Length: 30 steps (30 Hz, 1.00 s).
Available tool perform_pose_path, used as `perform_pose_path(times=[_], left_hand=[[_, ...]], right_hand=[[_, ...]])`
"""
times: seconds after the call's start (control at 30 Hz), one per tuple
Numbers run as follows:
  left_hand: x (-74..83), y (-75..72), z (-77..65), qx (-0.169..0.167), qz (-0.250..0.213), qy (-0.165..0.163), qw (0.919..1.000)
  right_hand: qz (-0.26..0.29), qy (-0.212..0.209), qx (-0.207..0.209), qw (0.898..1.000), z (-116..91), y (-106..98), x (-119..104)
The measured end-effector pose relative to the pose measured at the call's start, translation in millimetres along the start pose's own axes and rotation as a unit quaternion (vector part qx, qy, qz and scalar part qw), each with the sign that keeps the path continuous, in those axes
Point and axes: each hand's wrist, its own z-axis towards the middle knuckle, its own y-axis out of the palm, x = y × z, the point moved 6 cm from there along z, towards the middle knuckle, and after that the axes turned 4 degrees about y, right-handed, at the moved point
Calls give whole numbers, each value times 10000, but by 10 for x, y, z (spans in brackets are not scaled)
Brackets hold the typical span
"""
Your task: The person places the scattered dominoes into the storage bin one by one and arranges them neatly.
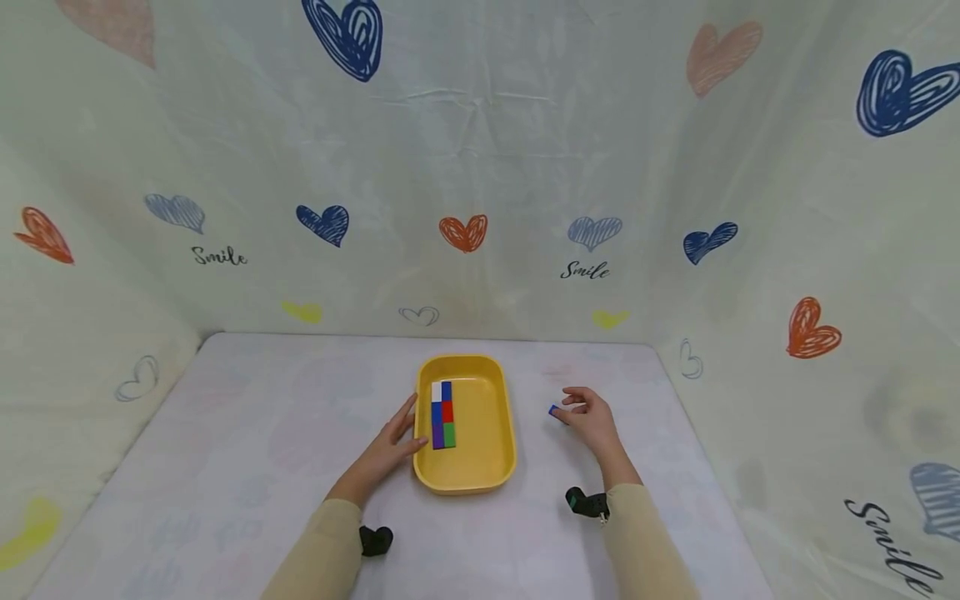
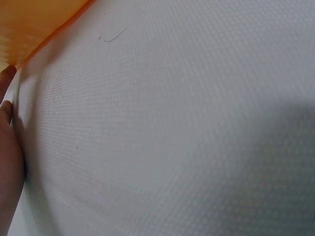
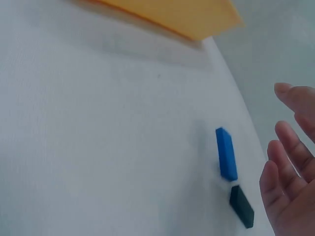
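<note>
A yellow tray [image 1: 483, 467] sits on the table. My left hand [image 1: 386, 450] rests along its left side, the thumb at the rim and the other fingers fairly straight against the wall. Inside the tray, several coloured blocks [image 1: 447, 412] lie edge to edge in two columns: white, blue, red, purple and green. To the right of the tray, my right hand [image 1: 591, 421] hovers with loosely bent, spread fingers and nothing between them. A blue block [image 3: 226, 155] and a dark green block [image 3: 241, 206] lie end to end on the table beside it; the head view shows only the blue one's corner.
The white table [image 1: 247, 433] reaches back to a hanging sheet [image 1: 517, 167] printed with hearts and words. Sheeting also stands along both sides. A black wrist camera [image 1: 587, 503] is strapped to the right wrist, another black camera [image 1: 376, 541] to the left.
</note>
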Motion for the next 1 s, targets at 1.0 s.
perform_pose_path(times=[1.0], left_hand=[[36, 20, -3, 32, -246, -87, 9997]], right_hand=[[-115, 533, 756, 9956, 72, -215, 668]])
